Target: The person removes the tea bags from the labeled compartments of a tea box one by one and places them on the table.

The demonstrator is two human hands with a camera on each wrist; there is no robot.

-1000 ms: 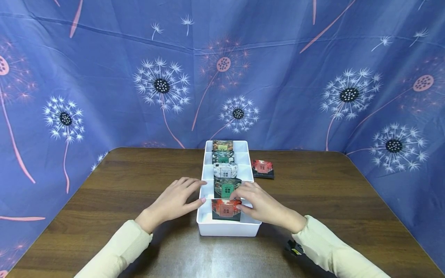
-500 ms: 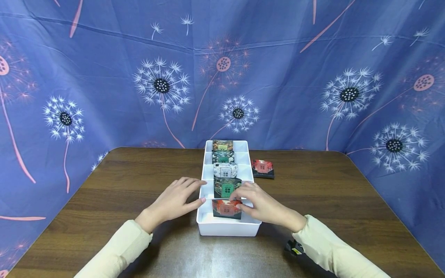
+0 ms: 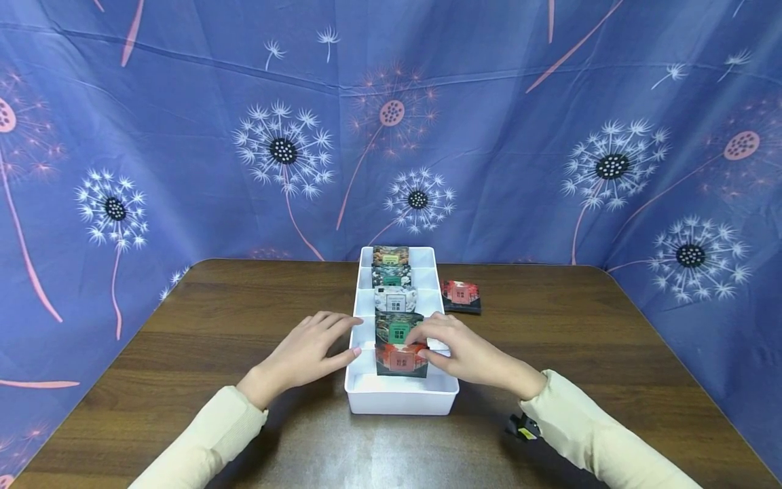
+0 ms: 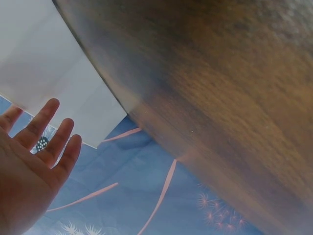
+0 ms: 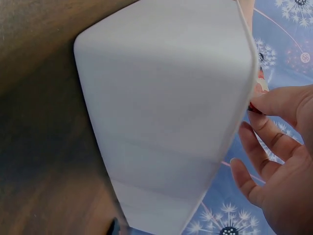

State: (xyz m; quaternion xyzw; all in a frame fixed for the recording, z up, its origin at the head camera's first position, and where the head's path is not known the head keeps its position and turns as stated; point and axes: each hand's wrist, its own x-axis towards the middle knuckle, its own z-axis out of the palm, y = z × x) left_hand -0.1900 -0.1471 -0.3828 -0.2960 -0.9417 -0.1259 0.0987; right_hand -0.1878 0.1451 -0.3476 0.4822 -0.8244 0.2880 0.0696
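A long white divided box (image 3: 403,404) stands on the table, its compartments one behind another. With thumb and fingers my right hand (image 3: 458,346) pinches the upper right corner of a red and black sachet (image 3: 400,362), held upright over the front compartment. Only a small bit of that sachet (image 5: 253,108) shows past the box rim in the right wrist view. My left hand (image 3: 305,348) has its fingers extended, the tips at the box's left rim. Behind the red one, a dark green sachet (image 3: 394,330) stands in its own compartment, partly covered by my right fingers.
Further back in the box stand a white sachet (image 3: 395,299), a dark floral sachet (image 3: 391,276) and an orange-brown sachet (image 3: 391,256). Another red sachet (image 3: 461,297) lies on the table right of the box. A small black object (image 3: 523,427) is beside my right sleeve.
My right hand has lifted the red sachet from low in the front compartment, also shifting it slightly right. The left hand has stayed at the rim.
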